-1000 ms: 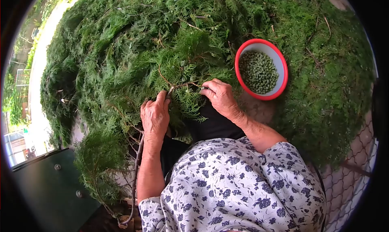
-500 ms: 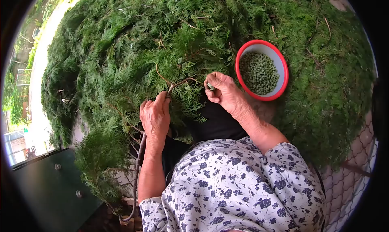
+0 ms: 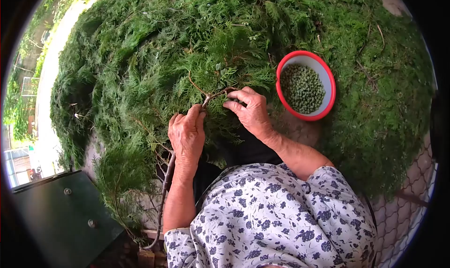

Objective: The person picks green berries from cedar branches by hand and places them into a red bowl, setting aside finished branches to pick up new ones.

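1. Head view, left hand (image 3: 187,133): closed around the branch (image 3: 167,186) just below a fork, thumb and forefinger pressed together near the top. The stem disappears under the palm, comes out below the wrist and runs down beside the forearm, curving at its lower end.
2. Head view, right hand (image 3: 251,112): fingers bent, thumb and forefinger a little apart, at the end of the fork's right-hand twig (image 3: 219,93). Whether they pinch it, or hide something small, I cannot tell.
3. Head view, branch: its fork lies between the two hands. A thinner twig (image 3: 194,84) rises to the upper left from it. Bare side shoots and a leafy spray (image 3: 124,174) show left of the lower stem.
4. Head view, bowl (image 3: 302,54): red rim, pale inside, to the right of the right hand and well apart from it. Small green cones (image 3: 302,91) partly fill it.
5. Head view, around: cut greenery (image 3: 154,48) is heaped in front of the person and on both sides. Patterned paving (image 3: 410,212) shows at the lower right, a dark green panel (image 3: 51,221) with two bolts at the lower left. The person wears a floral shirt (image 3: 276,216) and dark trousers (image 3: 251,151).
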The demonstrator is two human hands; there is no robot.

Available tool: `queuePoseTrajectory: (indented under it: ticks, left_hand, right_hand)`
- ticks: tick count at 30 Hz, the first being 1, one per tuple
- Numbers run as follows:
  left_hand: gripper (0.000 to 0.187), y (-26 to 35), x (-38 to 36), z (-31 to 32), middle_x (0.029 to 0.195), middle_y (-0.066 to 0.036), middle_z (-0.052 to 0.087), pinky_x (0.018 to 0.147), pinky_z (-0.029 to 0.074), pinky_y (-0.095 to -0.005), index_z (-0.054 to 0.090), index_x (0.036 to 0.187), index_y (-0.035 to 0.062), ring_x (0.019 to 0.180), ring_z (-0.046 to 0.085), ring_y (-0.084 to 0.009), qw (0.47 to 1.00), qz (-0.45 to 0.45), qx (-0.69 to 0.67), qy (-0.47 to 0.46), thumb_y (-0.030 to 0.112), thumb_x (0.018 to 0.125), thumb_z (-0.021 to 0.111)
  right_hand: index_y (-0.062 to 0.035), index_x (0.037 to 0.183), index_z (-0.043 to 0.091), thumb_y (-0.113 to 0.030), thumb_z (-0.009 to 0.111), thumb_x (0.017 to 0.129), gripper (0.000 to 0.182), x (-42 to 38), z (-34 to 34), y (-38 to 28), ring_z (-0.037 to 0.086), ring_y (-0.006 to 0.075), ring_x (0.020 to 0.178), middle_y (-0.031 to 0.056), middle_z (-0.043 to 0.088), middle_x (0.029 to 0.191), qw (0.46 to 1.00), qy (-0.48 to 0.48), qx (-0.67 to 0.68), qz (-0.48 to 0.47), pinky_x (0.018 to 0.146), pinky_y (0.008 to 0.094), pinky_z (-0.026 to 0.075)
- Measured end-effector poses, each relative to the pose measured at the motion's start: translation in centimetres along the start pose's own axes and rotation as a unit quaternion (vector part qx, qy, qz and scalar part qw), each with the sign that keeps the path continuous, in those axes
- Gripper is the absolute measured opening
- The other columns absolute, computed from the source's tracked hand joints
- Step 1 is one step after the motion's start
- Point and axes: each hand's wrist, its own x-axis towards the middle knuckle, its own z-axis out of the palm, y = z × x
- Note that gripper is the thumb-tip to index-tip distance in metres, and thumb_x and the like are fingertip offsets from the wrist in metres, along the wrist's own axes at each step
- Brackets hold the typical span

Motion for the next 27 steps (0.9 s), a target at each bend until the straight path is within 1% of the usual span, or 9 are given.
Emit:
queuePoseTrajectory:
  ticks: [5, 9, 15, 18, 20, 22, 24, 26, 27]
  left_hand:
    - [0.013, -0.4, 0.4, 0.4, 0.064, -0.011, 0.059, 0.077, 0.045, -0.0393, 0.064, 0.093, 0.0115, 0.065, 0.057, -0.0286, 1.0, -0.012, -0.014, 0.003, 0.02, 0.083, 0.059]
    - [0.017, -1.3, 1.2, 0.1, 0.068, -0.011, 0.062, 0.067, 0.046, -0.0365, 0.065, 0.095, 0.0107, 0.066, 0.059, -0.028, 0.992, -0.08, -0.091, -0.027, 0.022, 0.082, 0.061]
    - [0.027, -2.3, 2.4, -1.4, 0.073, -0.003, 0.065, 0.064, 0.044, -0.0242, 0.064, 0.104, 0.0009, 0.069, 0.056, -0.0072, 0.943, -0.193, -0.269, -0.039, 0.017, 0.082, 0.065]
    - [0.028, -2.4, 3.3, -3.2, 0.075, -0.001, 0.064, 0.064, 0.042, -0.0219, 0.064, 0.103, -0.0012, 0.069, 0.055, -0.007, 0.911, -0.191, -0.362, -0.048, 0.018, 0.083, 0.065]
    - [0.026, -2.0, 3.9, -5.0, 0.074, 0.001, 0.061, 0.063, 0.04, -0.021, 0.064, 0.1, -0.0026, 0.067, 0.052, -0.0064, 0.89, -0.212, -0.401, -0.044, 0.017, 0.083, 0.065]
    - [0.022, -2.0, 4.4, -6.3, 0.07, 0.001, 0.059, 0.058, 0.039, -0.0216, 0.065, 0.096, -0.001, 0.062, 0.051, -0.0062, 0.843, -0.245, -0.478, -0.043, 0.016, 0.082, 0.065]
    - [0.017, -2.2, 4.6, -7.1, 0.067, 0.002, 0.058, 0.053, 0.039, -0.0215, 0.066, 0.092, 0.0013, 0.057, 0.05, -0.0064, 0.823, -0.279, -0.493, -0.034, 0.015, 0.082, 0.066]
    - [0.016, -2.9, 4.6, -7.5, 0.067, 0.002, 0.059, 0.05, 0.039, -0.0207, 0.066, 0.09, 0.0017, 0.055, 0.051, -0.0061, 0.758, -0.281, -0.588, -0.023, 0.015, 0.081, 0.067]
    - [0.015, -3.0, 4.8, -7.8, 0.067, 0.001, 0.06, 0.05, 0.039, -0.0203, 0.066, 0.088, 0.0016, 0.054, 0.051, -0.0059, 0.767, -0.283, -0.575, -0.014, 0.014, 0.08, 0.068]
  right_hand:
    - [0.0016, 0.082, 0.063, -0.014, 0.071, 0.075, 0.019, -0.4, -2.0, 0.7, 0.056, 0.0165, 0.061, 0.0074, 0.059, 0.07, 0.991, -0.075, 0.087, 0.068, 0.055, 0.0304, 0.043]
    - [-0.0027, 0.09, 0.061, -0.016, 0.065, 0.084, 0.015, -0.5, -3.7, 2.0, 0.05, 0.0074, 0.054, 0.0009, 0.057, 0.072, 0.802, -0.107, 0.485, 0.332, 0.043, 0.0188, 0.038]
    - [-0.0054, 0.097, 0.06, -0.018, 0.063, 0.085, 0.018, -0.1, -6.9, 4.8, 0.057, 0.0127, 0.061, 0.0041, 0.061, 0.078, 0.81, -0.025, 0.482, 0.333, 0.047, 0.0213, 0.041]
    - [-0.0052, 0.099, 0.057, -0.026, 0.063, 0.085, 0.025, 0.7, -9.0, 9.9, 0.057, 0.0152, 0.061, 0.0046, 0.061, 0.078, 0.787, 0.078, 0.521, 0.321, 0.05, 0.0246, 0.044]
    - [-0.0014, 0.103, 0.053, -0.026, 0.058, 0.088, 0.029, 1.1, -11.6, 13.5, 0.061, 0.0205, 0.072, 0.0102, 0.06, 0.09, 0.716, 0.128, 0.614, 0.307, 0.056, 0.0303, 0.051]
    - [0.0035, 0.11, 0.046, -0.025, 0.052, 0.092, 0.035, 1.6, -13.7, 15.4, 0.06, 0.0299, 0.088, 0.0182, 0.054, 0.106, 0.734, 0.252, 0.567, 0.274, 0.069, 0.0356, 0.055]
    - [0.0061, 0.116, 0.039, -0.022, 0.047, 0.094, 0.036, 1.2, -16.0, 17.8, 0.056, 0.037, 0.099, 0.023, 0.048, 0.116, 0.686, 0.311, 0.604, 0.26, 0.078, 0.0383, 0.055]
    - [0.0082, 0.114, 0.04, -0.02, 0.046, 0.094, 0.035, 0.6, -17.0, 20.3, 0.057, 0.0384, 0.096, 0.0244, 0.046, 0.117, 0.705, 0.354, 0.576, 0.215, 0.078, 0.0385, 0.054]
    - [0.0082, 0.114, 0.04, -0.02, 0.046, 0.094, 0.035, 0.9, -17.1, 21.9, 0.057, 0.0384, 0.096, 0.0244, 0.046, 0.117, 0.704, 0.348, 0.581, 0.213, 0.078, 0.0385, 0.054]
